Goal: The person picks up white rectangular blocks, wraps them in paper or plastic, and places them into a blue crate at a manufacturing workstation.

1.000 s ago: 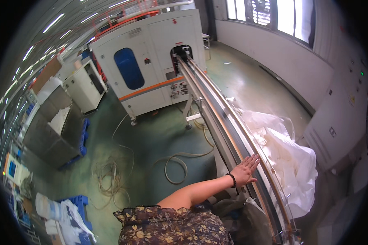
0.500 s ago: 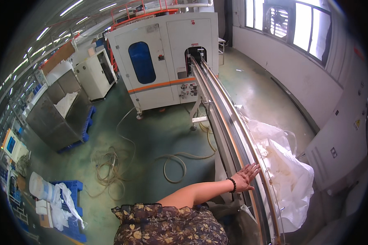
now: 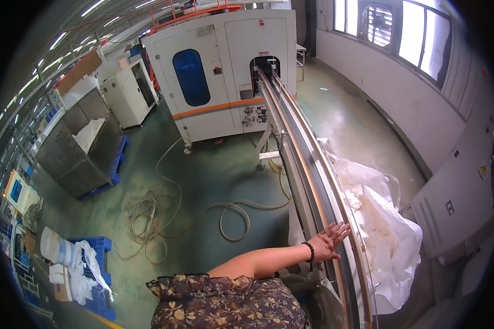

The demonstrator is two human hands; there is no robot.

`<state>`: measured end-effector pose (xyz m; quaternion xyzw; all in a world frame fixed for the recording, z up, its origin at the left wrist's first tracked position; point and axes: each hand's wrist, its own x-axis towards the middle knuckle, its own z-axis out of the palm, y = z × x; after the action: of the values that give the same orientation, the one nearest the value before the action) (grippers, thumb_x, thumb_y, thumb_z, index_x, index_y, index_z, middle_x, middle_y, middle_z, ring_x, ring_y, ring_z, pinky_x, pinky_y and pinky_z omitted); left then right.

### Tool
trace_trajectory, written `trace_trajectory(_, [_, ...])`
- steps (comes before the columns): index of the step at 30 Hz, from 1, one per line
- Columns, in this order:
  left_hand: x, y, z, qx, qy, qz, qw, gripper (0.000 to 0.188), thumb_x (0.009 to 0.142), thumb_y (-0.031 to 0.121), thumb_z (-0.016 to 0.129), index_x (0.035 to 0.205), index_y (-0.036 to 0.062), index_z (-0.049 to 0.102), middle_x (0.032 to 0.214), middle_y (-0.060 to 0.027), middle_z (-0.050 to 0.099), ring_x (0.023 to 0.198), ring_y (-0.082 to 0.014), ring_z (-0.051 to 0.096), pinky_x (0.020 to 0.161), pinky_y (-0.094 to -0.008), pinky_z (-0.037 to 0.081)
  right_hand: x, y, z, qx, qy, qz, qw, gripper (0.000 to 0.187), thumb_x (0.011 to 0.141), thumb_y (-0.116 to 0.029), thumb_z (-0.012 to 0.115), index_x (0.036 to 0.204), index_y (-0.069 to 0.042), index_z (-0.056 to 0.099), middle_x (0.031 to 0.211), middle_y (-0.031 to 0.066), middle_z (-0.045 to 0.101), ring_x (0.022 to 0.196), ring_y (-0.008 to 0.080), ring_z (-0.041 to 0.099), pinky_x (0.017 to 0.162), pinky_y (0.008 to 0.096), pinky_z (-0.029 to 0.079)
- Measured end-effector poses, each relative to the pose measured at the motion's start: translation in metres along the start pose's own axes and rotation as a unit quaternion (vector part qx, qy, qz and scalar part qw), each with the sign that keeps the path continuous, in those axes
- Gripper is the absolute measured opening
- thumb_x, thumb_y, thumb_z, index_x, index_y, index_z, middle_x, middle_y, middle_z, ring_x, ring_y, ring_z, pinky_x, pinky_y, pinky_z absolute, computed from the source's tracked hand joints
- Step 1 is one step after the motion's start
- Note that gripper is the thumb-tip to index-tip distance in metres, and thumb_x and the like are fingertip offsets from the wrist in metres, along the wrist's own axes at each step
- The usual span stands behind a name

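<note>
My left hand point(image 3: 326, 242) reaches across a long, narrow conveyor point(image 3: 319, 197) with metal and brownish side rails. Its fingers are spread and nothing is in them. The fingertips lie over the right-hand rail; whether they touch it, I cannot tell. A dark bead bracelet point(image 3: 309, 251) circles the wrist. Just right of the fingers, a big white plastic sack point(image 3: 392, 247) holds pale pieces. From the near end, the conveyor runs away into a dark opening in a white machine cabinet point(image 3: 225, 71) with an orange stripe. My right hand is out of view.
Coiled hoses point(image 3: 142, 222) lie on the green floor left of the conveyor. Farther left stand a metal bin point(image 3: 74, 153) on a blue pallet and another blue pallet point(image 3: 101, 274) with a white bucket point(image 3: 56, 247). A grey cabinet point(image 3: 458, 197) stands at the right.
The view has shifted slightly. My left hand stays over the conveyor with its fingers spread, its thumb a little farther apart.
</note>
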<state>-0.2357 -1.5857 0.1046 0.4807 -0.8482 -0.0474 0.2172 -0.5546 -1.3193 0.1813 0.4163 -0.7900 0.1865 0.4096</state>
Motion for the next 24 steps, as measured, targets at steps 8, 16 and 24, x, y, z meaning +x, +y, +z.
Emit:
trace_trajectory(8, [0.000, 0.000, 0.000, -0.014, -0.025, -0.008, 1.000, 0.106, 0.084, 0.059, 0.061, 0.156, 0.0038, 0.004, 0.163, -0.0148, 0.005, 0.151, -0.0297, 0.003, 0.123, -0.0424, 0.003, 0.004, -0.006, -0.002, 0.023, 0.015, -0.009, 1.000, 0.043, 0.095, -0.019, 0.040, 0.129, -0.004, 0.062, 0.117, 0.0167, 0.066, 0.106, 0.0355, 0.062, 0.087, 0.0486, 0.050])
trace_trajectory(16, [-0.001, 0.000, -0.002, -0.030, -0.020, -0.003, 0.999, 0.105, 0.084, 0.058, 0.061, 0.155, 0.0032, 0.006, 0.163, -0.0158, 0.006, 0.151, -0.0304, 0.004, 0.122, -0.0435, 0.004, 0.006, -0.016, -0.019, 0.016, 0.010, -0.004, 1.000, 0.042, 0.094, -0.016, 0.041, 0.129, -0.005, 0.062, 0.117, 0.0165, 0.066, 0.103, 0.0352, 0.063, 0.086, 0.0487, 0.050])
trace_trajectory(24, [0.001, 0.003, -0.008, -0.023, -0.016, -0.007, 1.000, 0.103, 0.085, 0.056, 0.061, 0.155, 0.0020, 0.008, 0.162, -0.0159, 0.007, 0.151, -0.0300, 0.006, 0.122, -0.0432, 0.005, -0.003, -0.005, 0.010, 0.026, 0.109, -0.003, 0.994, 0.046, 0.103, -0.026, 0.030, 0.117, -0.010, 0.071, 0.123, 0.0069, 0.068, 0.099, 0.0289, 0.064, 0.082, 0.0431, 0.047])
